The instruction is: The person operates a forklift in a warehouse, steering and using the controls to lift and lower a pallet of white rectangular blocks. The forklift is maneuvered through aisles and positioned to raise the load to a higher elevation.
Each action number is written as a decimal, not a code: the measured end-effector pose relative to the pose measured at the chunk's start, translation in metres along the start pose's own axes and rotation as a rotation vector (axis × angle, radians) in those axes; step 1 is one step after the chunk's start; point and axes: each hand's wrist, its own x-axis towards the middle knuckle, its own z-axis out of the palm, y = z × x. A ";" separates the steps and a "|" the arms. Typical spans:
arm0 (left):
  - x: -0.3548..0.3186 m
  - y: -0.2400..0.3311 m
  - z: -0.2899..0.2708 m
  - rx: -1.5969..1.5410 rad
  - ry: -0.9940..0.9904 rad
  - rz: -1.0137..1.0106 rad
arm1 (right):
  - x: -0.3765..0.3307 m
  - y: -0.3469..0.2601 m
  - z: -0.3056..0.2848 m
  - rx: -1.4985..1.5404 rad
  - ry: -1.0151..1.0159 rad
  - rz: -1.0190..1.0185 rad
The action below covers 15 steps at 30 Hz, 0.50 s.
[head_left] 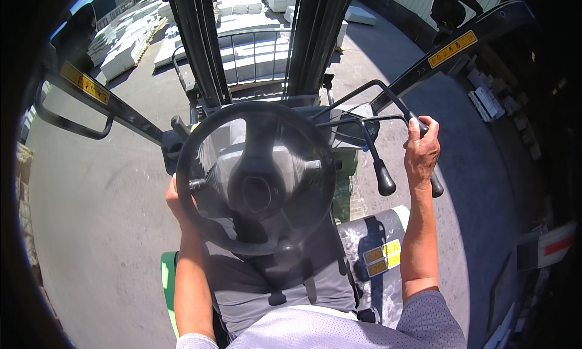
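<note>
Presumably for lever work, the right hand (423, 155) clamps a black lever (393, 95), steering wheel (257, 194) left of its fingers; the left hand's (178, 198) closure cannot be told. Next likely needs measured pressure.

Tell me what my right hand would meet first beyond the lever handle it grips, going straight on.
Past the black lever handle, your right hand would probably meet the slanting black post with the yellow label, though depth is unclear here.
</note>
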 end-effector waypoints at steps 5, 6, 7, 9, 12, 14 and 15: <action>0.000 -0.005 -0.001 -0.109 0.029 -0.317 | -0.003 0.001 -0.004 0.006 0.016 -0.024; -0.002 -0.004 0.000 -0.126 0.042 -0.349 | -0.004 0.001 -0.005 0.003 0.016 -0.028; -0.003 -0.004 -0.002 -0.104 0.041 -0.316 | -0.005 0.001 -0.006 0.011 0.006 0.008; -0.007 -0.001 -0.004 -0.129 0.025 -0.313 | -0.007 0.001 -0.009 0.010 0.025 -0.028; -0.008 0.009 -0.009 -0.273 0.009 -0.404 | -0.008 0.002 -0.016 -0.005 0.021 -0.026; -0.006 0.018 -0.011 -0.317 0.017 -0.440 | -0.008 0.003 -0.022 -0.018 0.014 -0.031; -0.004 0.022 -0.013 -0.308 0.013 -0.444 | -0.006 0.003 -0.025 -0.021 0.015 -0.037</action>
